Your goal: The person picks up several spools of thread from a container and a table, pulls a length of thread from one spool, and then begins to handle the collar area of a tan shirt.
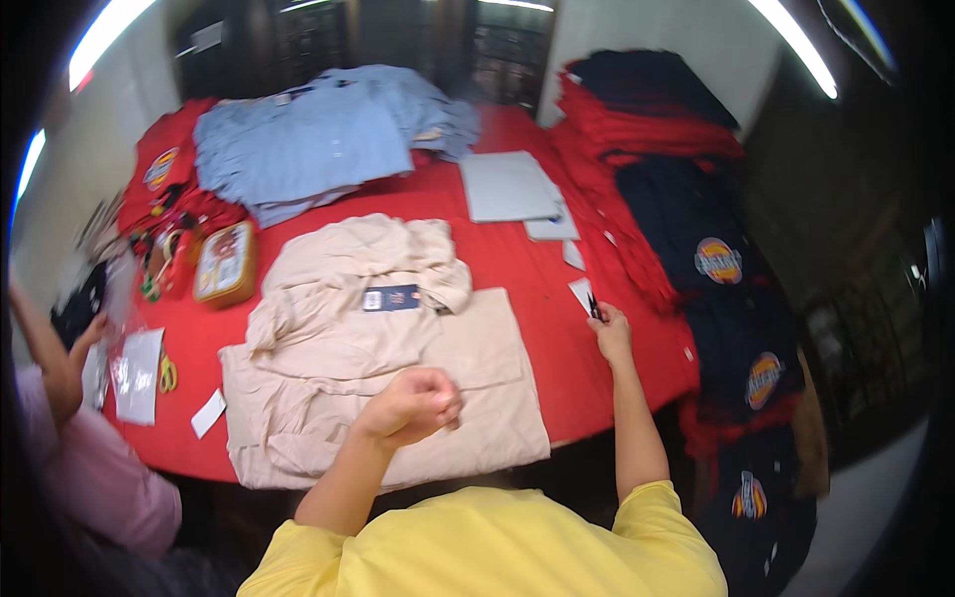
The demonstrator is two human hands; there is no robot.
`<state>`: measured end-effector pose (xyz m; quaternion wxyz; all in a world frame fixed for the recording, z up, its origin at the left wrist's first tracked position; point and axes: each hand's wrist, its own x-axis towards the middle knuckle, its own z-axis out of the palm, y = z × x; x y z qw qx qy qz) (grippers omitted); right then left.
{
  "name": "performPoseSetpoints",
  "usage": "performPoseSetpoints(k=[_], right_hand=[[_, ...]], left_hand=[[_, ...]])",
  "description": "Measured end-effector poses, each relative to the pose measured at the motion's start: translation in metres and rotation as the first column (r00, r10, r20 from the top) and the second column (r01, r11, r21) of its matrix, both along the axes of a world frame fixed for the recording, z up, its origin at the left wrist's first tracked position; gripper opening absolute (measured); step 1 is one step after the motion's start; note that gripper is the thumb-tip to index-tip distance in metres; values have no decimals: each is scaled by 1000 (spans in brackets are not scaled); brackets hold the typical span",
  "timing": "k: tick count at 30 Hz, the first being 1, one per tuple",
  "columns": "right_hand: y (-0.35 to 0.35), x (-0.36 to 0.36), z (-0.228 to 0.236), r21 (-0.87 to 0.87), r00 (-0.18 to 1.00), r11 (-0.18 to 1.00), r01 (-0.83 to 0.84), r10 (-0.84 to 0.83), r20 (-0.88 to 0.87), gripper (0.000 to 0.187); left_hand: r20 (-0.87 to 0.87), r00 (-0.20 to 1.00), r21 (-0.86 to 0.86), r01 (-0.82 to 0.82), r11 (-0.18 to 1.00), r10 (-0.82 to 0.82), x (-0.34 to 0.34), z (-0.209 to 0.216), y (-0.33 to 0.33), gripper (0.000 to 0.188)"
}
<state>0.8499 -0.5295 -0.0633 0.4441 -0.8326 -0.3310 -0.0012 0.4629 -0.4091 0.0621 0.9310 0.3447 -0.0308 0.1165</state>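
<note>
Your right grip (614, 328), at 3 o'clock from the middle of the beige garments (343, 338), is closed in a pinch around a slim dark tool (595, 306), whose kind is too small to tell; a white slip (580, 293) lies at its far end, contact uncertain. Your left grip (411, 404), fingers curled inward, appears at about 6 o'clock, over the near part of the cloth; whether it touches the fabric or encloses anything is hidden. The beige garments occupy the near middle of the red counter (557, 378), one bunched on another laid flatter, with a dark tag (402, 298) uppermost. Note the likely hazards: should the tool's end prove sharp, sweeping it towards 9 o'clock could snag the beige knit; a careless lift could carry the slip along or flick it aside. Pressure from your left grip might deepen the creases, and a tug towards 6 o'clock could draw the lower layer over the counter's near edge, which it already reaches. Dragging the bunched layer could also catch the tag. At 9 o'clock, the yellow-handled scissors (168, 375) lie near a co-worker's hand (95, 328), so a wide leftward sweep might disturb both.
</note>
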Motion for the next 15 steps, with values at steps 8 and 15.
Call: performPoseSetpoints(k=[8, 15], right_hand=[[187, 118, 19, -83, 976, 990, 115, -96, 197, 41], [245, 115, 13, -311, 912, 897, 315, -195, 361, 39]], left_hand=[[-67, 708, 81, -698, 711, 703, -118, 7, 7, 9], [-182, 454, -30, -889, 456, 872, -112, -19, -7, 5]])
